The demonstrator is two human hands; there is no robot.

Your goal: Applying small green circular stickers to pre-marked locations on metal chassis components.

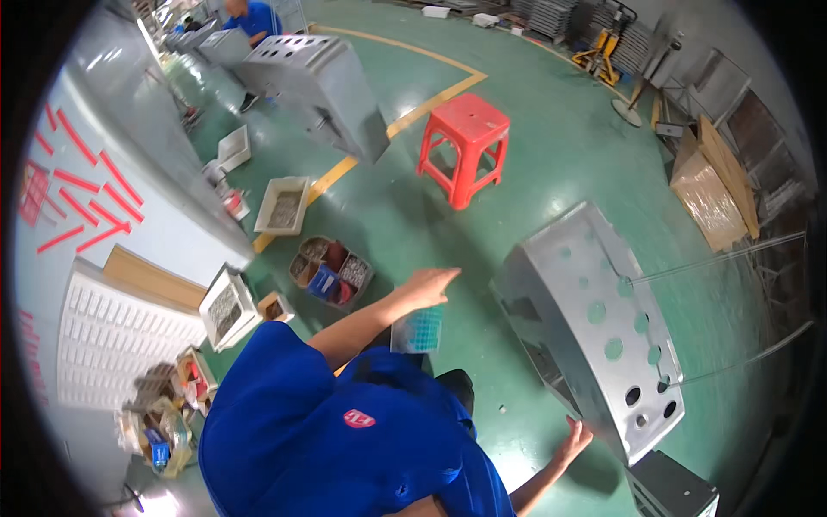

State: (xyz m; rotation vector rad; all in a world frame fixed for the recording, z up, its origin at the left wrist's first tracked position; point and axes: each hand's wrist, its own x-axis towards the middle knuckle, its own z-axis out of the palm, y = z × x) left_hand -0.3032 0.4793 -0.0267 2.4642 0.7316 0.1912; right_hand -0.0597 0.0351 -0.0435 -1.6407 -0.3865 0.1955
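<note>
My left hand [433, 283] reaches out over the green floor with its fingers stretched flat and nothing gripped in them. Just under its wrist is a small clear box with blue contents [418, 331], by my dark trouser knee [452, 383]. My right hand [575, 439] is spread open low down, its fingertips at the near bottom corner of a large grey sheet-metal housing [594, 332] with round holes. The housing lies tilted on the floor to my right.
A red plastic stool [463, 142] stands ahead. Trays of small parts [330, 271] and boxes of screws [226, 308] sit at my left beside a white ribbed panel [112, 340]. A second metal housing [320, 86] stands further off, with another person in blue [250, 19] behind it. Wrapped cartons [708, 194] lie at the right.
</note>
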